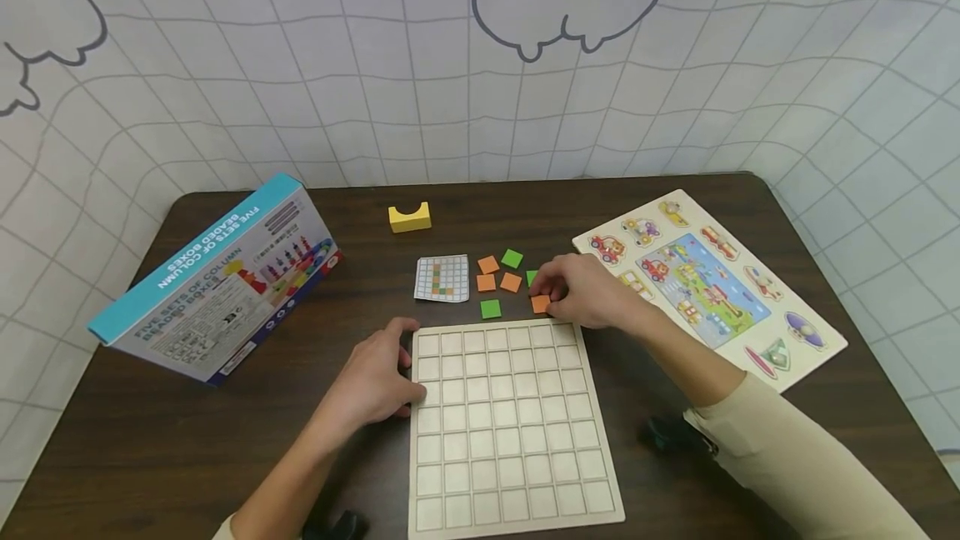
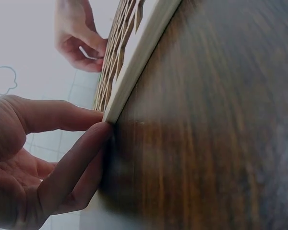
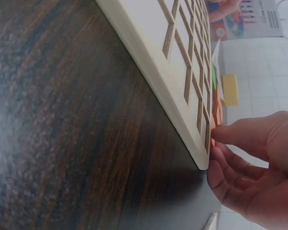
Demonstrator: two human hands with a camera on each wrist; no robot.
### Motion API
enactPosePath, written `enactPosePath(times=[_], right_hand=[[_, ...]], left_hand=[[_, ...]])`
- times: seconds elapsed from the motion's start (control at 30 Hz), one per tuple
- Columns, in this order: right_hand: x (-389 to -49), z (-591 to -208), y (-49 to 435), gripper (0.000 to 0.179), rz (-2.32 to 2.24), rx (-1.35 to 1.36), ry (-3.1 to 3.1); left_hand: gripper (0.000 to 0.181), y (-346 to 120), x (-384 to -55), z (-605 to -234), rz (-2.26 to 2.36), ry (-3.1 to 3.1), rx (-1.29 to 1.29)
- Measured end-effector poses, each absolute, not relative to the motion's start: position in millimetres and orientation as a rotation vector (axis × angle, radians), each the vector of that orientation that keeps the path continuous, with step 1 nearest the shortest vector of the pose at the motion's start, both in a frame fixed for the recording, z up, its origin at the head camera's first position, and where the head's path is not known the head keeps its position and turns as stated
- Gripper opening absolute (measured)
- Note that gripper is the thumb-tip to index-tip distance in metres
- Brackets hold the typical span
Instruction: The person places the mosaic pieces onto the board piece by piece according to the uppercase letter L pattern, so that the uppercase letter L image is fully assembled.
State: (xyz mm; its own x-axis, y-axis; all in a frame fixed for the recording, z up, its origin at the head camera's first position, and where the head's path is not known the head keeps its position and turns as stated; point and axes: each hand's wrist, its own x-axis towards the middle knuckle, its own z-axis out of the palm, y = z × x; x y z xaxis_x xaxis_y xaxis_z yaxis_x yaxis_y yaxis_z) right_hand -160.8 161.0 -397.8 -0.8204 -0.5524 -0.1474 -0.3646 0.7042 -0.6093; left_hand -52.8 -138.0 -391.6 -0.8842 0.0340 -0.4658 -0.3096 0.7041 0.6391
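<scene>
A pale wooden grid board (image 1: 506,432) lies flat on the dark table. My left hand (image 1: 378,373) touches its left edge near the far corner; in the left wrist view, fingertips (image 2: 102,130) press against that rim. Beyond the board's far right corner, my right hand (image 1: 588,290) pinches an orange square tile (image 1: 540,304) between thumb and fingers. Several loose tiles lie to its left, among them a green tile (image 1: 491,309) and another orange tile (image 1: 486,282). Beside these is a small pattern card (image 1: 442,278) with a printed grid and coloured squares.
At the left stands a toy box (image 1: 225,298) with a blue top side. A yellow notched block (image 1: 409,217) sits at the back. On the right, under my forearm, lies a picture puzzle board (image 1: 795,298) with vehicle pieces. A gridded cloth hangs behind the table.
</scene>
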Motion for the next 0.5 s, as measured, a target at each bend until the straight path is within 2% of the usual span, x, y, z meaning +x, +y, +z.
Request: enactPosePath(times=[0.5], right_hand=[[-158.9,-396.2,155.7,0.022,-0.779,-0.7,2.611]], left_hand=[[0.085,-138.3,-54.9,-392.9,1.032,2.465,-0.227]])
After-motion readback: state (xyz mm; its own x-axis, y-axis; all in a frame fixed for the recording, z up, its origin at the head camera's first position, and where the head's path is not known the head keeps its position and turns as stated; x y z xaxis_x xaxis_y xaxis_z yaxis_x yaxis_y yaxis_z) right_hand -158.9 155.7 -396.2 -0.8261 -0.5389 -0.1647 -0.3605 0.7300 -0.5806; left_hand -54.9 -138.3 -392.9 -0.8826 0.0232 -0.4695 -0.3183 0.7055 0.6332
